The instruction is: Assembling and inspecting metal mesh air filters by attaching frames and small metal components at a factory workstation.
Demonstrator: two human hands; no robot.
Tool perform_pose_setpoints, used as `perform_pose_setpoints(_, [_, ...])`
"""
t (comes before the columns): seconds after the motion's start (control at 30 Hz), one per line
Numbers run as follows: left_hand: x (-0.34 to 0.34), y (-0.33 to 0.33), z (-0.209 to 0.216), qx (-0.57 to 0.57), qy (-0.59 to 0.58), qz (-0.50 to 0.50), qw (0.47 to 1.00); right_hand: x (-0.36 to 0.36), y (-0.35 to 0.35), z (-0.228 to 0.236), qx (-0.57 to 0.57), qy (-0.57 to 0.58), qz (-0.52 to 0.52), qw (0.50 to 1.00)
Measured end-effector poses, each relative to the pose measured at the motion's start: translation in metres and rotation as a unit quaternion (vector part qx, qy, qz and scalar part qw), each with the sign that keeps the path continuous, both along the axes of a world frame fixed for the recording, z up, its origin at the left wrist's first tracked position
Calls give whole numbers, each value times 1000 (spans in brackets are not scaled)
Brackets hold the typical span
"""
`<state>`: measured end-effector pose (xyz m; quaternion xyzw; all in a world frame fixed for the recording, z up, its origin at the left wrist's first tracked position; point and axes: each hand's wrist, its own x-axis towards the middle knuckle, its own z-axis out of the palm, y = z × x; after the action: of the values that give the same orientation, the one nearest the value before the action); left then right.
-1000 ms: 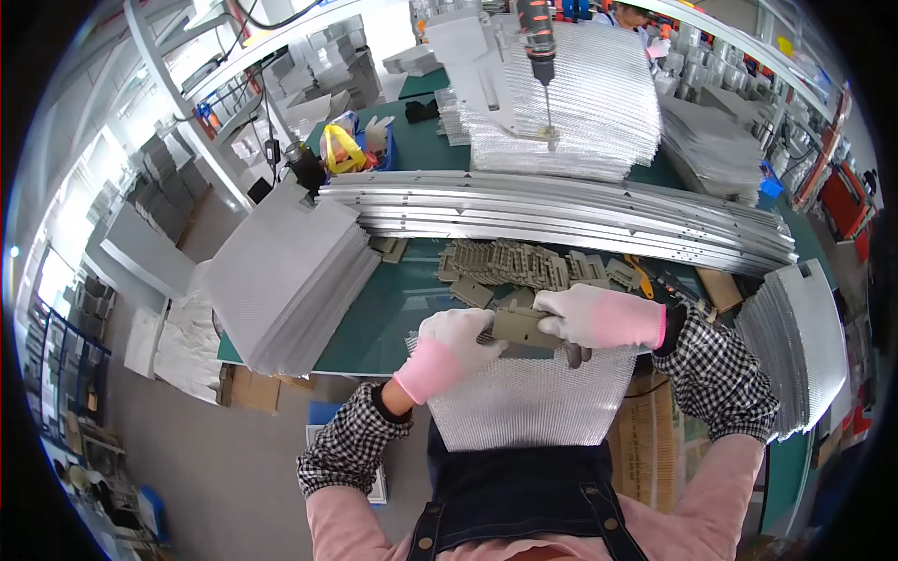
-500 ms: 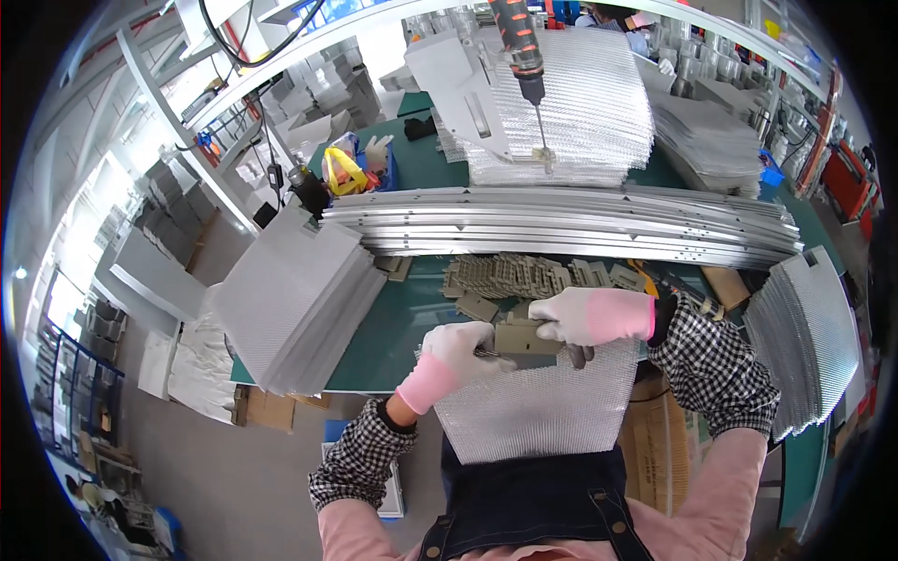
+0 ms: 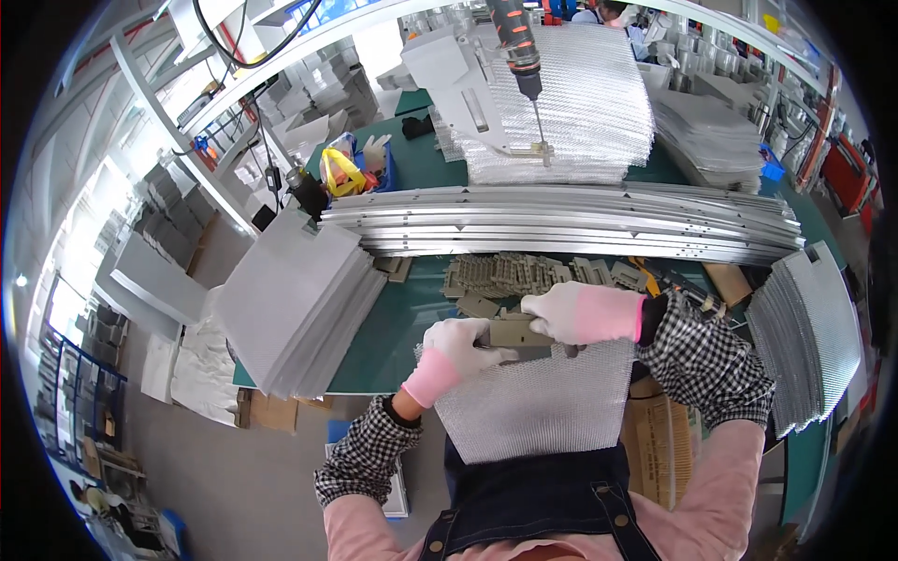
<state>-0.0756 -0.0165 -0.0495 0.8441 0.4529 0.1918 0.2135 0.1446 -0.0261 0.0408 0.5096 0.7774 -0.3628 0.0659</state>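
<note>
A khaki flat plate (image 3: pixel 514 331) with small holes lies at the upper edge of a silvery mesh sheet (image 3: pixel 533 411), which reaches over the bench's front edge toward my apron. My right hand (image 3: pixel 566 313), in a white and pink glove, grips the plate's right end, thumb above and fingers partly hidden beneath. At the plate's left end, my left hand (image 3: pixel 453 353) is closed with its thumb along the sheet's top edge; the plate and sheet edge meet in its fingers. Just beyond, several similar khaki plates (image 3: pixel 510 275) lie in an overlapping row.
Long metal rails (image 3: pixel 561 224) lie across the green bench (image 3: pixel 360 360). Mesh stacks stand at left (image 3: pixel 290 299) and right (image 3: pixel 809 327). An electric screwdriver (image 3: pixel 519 51) hangs above the far stack. A blue bin (image 3: pixel 385 173) sits at back left.
The plate has moved slightly up and left and looks more tilted. My left hand has come up against its left end, and my right hand has shifted slightly left.
</note>
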Motion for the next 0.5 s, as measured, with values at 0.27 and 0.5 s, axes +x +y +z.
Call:
perform_pose_setpoints(0.27, [1, 6, -11, 42, -61, -36, 997, 13, 6, -5, -72, 64, 16, 995])
perform_pose_setpoints(0.5, [9, 8, -7, 84, -87, -93, 988, 14, 23, -8, 14, -61, 93, 994])
